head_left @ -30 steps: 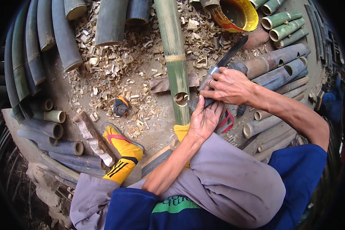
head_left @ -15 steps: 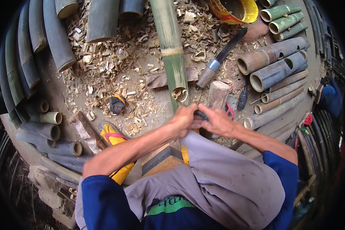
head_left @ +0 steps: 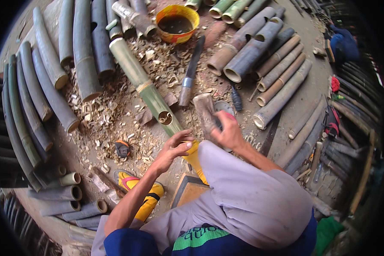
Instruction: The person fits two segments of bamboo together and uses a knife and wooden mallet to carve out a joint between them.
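Observation:
A bamboo tube (head_left: 155, 102), green near me and scraped pale further off, slants across the ground with a round hole (head_left: 165, 117) cut in its near part. My left hand (head_left: 175, 149) is over its near end, fingers apart, with nothing in it. To the right, my right hand (head_left: 228, 131) is curled around a dark object (head_left: 219, 123); its kind is mostly hidden by the fingers. A thick wooden block (head_left: 204, 109) lies just beside that hand. Beyond it rests a broad dark blade (head_left: 196, 55) with a wooden handle (head_left: 184, 94).
A yellow-red bucket (head_left: 196, 19) holds dark liquid. Bamboo tubes (head_left: 85, 51) lie at left, and more cut tubes (head_left: 254, 47) at right. Wood chips (head_left: 98, 115) cover the ground, with an orange-black tape measure (head_left: 123, 149) among them. A dark-handled tool (head_left: 236, 99) lies right of the block.
My hands, together around a dark object before, have come apart. The left is now open over the bamboo; the right has moved beside the wooden block. The whole view has shifted and turned.

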Demonstrator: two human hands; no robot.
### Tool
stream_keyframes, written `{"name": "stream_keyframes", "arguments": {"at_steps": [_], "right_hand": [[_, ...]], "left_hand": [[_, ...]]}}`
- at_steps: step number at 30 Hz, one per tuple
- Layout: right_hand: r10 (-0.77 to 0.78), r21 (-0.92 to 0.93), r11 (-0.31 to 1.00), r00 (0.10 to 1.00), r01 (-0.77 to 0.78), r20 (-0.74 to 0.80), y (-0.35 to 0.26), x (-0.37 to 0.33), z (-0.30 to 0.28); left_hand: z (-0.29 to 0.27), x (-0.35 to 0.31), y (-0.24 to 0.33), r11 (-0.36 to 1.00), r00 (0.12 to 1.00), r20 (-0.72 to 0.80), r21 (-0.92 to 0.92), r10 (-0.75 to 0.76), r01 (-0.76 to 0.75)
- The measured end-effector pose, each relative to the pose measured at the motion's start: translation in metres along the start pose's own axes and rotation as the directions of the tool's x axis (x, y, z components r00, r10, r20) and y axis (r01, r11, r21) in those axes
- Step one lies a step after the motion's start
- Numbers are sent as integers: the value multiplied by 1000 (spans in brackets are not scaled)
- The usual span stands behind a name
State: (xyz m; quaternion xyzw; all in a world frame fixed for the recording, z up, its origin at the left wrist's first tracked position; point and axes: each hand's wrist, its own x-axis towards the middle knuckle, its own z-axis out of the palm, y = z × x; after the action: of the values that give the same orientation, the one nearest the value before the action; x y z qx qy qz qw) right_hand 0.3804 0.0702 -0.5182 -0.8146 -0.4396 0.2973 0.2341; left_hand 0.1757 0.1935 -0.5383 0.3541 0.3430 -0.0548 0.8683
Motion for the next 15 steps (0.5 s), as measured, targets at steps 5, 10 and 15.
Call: {"name": "stream_keyframes", "arguments": {"at_steps": [5,10,15], "right_hand": [[190,-127,947,836,-294,-515,103,26,-77],[113,-401,824,809,-401,-577,228,69,-121],[127,-505,779,881,-373,-455,291,81,-156]], "left_hand": [[-30,-9,-28,993,952,-291,94,94,-70],[-70,-26,-49,990,869,-481,124,113,-60],[-93,-25,-50,979,808,-563,191,172,-75]]}}
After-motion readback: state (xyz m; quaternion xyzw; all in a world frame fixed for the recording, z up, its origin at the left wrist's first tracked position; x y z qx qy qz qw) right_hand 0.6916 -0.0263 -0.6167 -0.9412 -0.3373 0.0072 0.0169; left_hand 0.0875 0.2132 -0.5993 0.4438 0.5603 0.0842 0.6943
